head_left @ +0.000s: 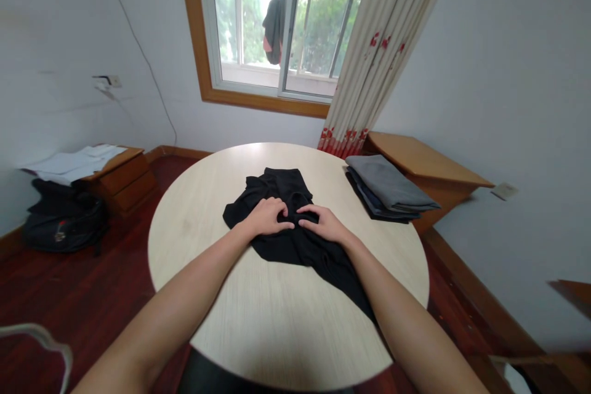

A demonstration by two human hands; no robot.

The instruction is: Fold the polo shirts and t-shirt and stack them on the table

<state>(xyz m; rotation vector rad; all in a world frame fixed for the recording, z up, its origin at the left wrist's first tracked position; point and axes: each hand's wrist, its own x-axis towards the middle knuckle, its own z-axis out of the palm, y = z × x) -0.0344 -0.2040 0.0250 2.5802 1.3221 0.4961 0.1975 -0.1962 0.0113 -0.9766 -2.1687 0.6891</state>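
Note:
A crumpled black garment [284, 249] lies on the round pale table [207, 197]. One long narrow part of it trails towards the near right edge, partly under my right forearm. My left hand [268, 217] rests on the middle of the cloth, its fingers curled and its thumb pointing right, with fabric between them. Facing it closely, my right hand [324, 223] has bent fingers and a thumb around a bunched fold of the same cloth. The two thumb tips nearly meet. What kind of garment it is, I cannot make out.
A stack of folded dark and grey clothes [392, 184] sits at the table's right edge. Behind it stands a wooden desk [425, 160]. To the left are a small wooden cabinet [122, 181] with papers on it and a black bag [64, 221] on the floor. A curtain [369, 43] hangs beside the window.

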